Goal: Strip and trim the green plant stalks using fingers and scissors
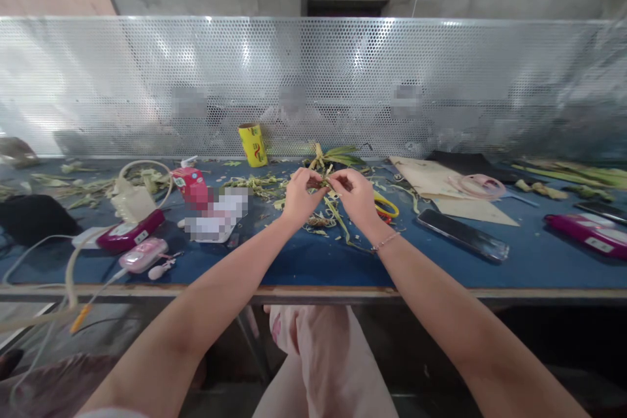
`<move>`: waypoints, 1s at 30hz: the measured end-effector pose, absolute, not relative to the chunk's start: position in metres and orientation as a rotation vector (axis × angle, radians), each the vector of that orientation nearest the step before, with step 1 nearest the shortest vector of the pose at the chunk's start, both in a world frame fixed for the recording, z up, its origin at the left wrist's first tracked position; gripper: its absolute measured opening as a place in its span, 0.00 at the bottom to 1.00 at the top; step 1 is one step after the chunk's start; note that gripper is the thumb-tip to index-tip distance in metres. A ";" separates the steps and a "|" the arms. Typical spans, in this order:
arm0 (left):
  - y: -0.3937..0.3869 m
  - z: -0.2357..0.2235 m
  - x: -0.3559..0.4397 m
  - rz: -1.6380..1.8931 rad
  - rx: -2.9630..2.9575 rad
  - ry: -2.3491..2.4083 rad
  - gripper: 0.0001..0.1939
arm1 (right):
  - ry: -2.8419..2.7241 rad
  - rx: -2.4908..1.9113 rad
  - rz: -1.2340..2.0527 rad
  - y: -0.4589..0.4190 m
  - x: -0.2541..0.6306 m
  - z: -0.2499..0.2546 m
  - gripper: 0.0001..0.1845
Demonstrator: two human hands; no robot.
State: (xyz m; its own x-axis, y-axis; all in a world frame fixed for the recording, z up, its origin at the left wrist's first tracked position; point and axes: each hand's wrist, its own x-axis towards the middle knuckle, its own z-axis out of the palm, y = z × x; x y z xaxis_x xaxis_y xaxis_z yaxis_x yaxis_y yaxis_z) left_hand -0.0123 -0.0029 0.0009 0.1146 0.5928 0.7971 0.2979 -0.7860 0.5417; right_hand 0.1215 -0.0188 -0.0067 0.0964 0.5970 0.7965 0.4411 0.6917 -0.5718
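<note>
My left hand [302, 194] and my right hand [353, 194] meet over the middle of the blue table, fingertips pinched close together. Between them is a small piece of green leaf strip [324, 181], mostly hidden by the fingers. Just behind the hands lies a tied bundle of green leaves [344, 155] with a pale knot. Below them are leaf scraps [319, 222] and a long thin strip [341, 219]. Yellow-handled scissors [386, 206] lie partly behind my right hand.
A yellow can [253, 145] stands near the perforated metal screen [333, 78]. To the left are a red carton [189, 184], a pink device [144, 255] and cables. On the right lie a black phone [463, 235], brown paper [426, 179] and a purple-edged device [588, 233].
</note>
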 end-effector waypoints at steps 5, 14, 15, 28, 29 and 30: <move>-0.005 0.003 -0.012 1.746 2.148 0.911 0.08 | -1.581 -0.868 0.070 -0.018 0.121 -0.007 0.05; -0.003 0.001 -0.013 1.744 2.169 0.908 0.08 | -1.712 -0.859 -0.145 -0.020 0.125 -0.007 0.06; -0.003 0.000 -0.014 1.747 2.190 0.909 0.08 | -1.719 -0.860 -0.152 -0.020 0.125 -0.007 0.06; 0.000 0.000 -0.015 1.744 2.240 0.950 0.08 | -1.491 -0.918 0.410 -0.017 0.124 0.001 0.08; 0.003 -0.001 -0.016 1.711 2.207 1.008 0.09 | -1.477 -0.927 0.446 -0.016 0.125 0.000 0.09; 0.006 -0.002 -0.018 1.669 2.183 1.077 0.09 | -1.467 -0.937 0.478 -0.014 0.126 0.000 0.09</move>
State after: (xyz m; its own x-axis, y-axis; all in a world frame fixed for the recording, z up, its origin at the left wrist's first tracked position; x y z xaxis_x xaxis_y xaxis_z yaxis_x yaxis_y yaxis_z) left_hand -0.0176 0.0060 -0.0024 0.1024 0.6414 0.7603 0.4280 -0.7184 0.5483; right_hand 0.1265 -0.0139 -0.0005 0.0999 0.7773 0.6211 0.2617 0.5818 -0.7701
